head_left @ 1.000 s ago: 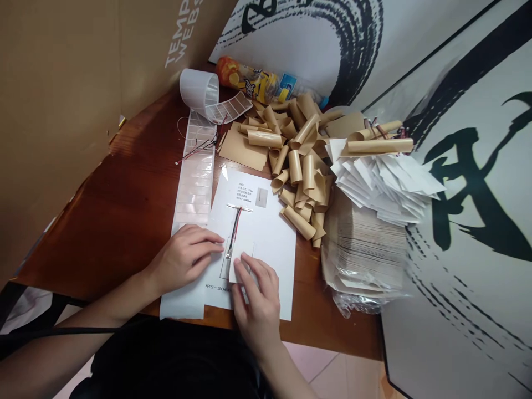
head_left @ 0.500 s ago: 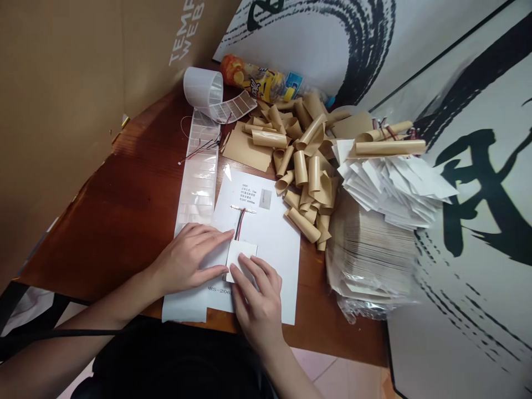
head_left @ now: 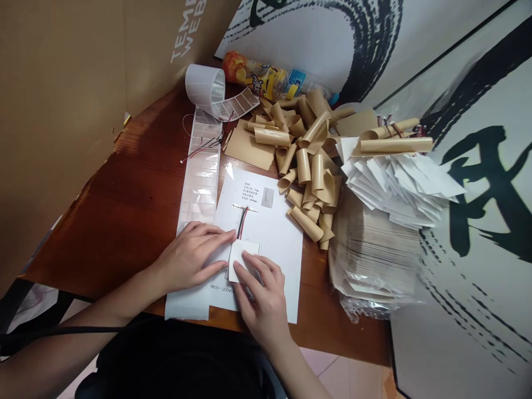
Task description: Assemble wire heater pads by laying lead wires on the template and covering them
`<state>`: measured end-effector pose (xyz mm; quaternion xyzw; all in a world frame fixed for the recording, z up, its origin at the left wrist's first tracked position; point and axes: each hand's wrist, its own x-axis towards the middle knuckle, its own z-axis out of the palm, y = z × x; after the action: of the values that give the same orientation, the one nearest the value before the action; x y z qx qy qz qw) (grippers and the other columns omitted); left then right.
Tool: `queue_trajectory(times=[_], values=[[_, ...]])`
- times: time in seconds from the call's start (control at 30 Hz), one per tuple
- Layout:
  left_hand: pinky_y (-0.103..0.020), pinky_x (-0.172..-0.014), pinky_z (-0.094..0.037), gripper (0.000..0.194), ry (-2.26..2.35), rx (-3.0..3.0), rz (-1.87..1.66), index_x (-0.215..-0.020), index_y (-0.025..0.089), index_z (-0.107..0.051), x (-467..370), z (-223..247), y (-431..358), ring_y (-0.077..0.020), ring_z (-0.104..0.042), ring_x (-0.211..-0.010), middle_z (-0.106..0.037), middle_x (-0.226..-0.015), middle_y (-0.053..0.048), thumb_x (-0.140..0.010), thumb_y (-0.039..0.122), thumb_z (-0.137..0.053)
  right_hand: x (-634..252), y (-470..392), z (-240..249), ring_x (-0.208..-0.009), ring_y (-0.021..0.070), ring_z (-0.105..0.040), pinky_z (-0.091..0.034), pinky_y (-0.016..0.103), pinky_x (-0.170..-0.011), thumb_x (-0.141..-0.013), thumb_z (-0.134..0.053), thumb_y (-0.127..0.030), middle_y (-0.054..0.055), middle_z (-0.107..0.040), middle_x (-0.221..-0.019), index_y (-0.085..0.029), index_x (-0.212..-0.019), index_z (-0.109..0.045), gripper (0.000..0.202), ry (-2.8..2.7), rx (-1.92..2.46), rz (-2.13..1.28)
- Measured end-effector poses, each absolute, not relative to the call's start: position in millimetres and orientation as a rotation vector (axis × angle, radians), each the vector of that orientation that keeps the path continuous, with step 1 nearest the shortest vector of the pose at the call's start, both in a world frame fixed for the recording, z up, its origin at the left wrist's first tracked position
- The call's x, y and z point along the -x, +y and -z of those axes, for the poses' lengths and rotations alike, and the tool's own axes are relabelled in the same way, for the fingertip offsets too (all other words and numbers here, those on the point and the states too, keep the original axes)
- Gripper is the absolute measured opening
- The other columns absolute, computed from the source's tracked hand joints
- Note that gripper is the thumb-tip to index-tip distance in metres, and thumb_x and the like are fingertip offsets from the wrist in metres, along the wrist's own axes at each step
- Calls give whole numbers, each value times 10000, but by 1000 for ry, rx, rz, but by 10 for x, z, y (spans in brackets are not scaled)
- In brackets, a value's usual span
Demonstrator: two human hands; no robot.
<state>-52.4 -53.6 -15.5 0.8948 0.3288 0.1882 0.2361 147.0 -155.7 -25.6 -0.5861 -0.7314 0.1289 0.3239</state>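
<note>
On a printed white sheet (head_left: 280, 266) lies a white square piece (head_left: 238, 250), with dark and red wires (head_left: 243, 221) running from its top edge to a slot-like strip on the sheet. My right hand (head_left: 264, 285) rests its fingertips on the face of this piece, fingers spread. My left hand (head_left: 195, 257) lies beside its left edge, with the index finger stretched towards the wires and the thumb close to the piece. Whether the left fingertips touch it I cannot tell. Printed outline lines show around part of the piece.
Rolled brown paper pieces (head_left: 303, 166) are heaped behind the sheet. A label roll (head_left: 203, 86) trails a strip along the left, with loose wires on it. A bottle (head_left: 270, 77) lies at the back. White pieces (head_left: 403, 188) top a bagged stack (head_left: 374, 255) at right.
The whole view has shifted slightly. Both hands keep nearly the same pose around the white piece, and the right fingers have moved only a little.
</note>
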Motion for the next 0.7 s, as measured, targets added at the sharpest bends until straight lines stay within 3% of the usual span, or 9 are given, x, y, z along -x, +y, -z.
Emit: queue_trajectory(times=[0.23,0.5,0.7], values=[[-410,-979,-438,458,904,-2513,-493,-1372,159,-566,495,142,-547,-243,-593,-1178,-719,-1187,-88,-956,347,-600,-1485,-1574,253,-1190,285,-518,-494,505,-952,-927,-618,-143,127,-606,-1358,-234,-1208,-687,304,-1987,1512,-340],[-479,-1008,-389,312,935,-2725,-520,-1223,182,-663,405,61,-646,-272,-617,-1175,-671,-1343,-54,-965,347,-605,-1493,-1658,247,-1231,257,-573,-426,435,-978,-948,-558,-109,115,-671,-1310,-176,-1218,-657,295,-2041,1505,-262],[-394,-1018,-475,236,731,-2803,-638,-1174,148,-677,307,115,-720,-216,-636,-1206,-717,-1264,-42,-981,137,-542,-1467,-1792,235,-1311,249,-571,-259,464,-1167,-977,-468,-107,121,-676,-1330,-122,-1343,-562,378,-2104,1624,-163]])
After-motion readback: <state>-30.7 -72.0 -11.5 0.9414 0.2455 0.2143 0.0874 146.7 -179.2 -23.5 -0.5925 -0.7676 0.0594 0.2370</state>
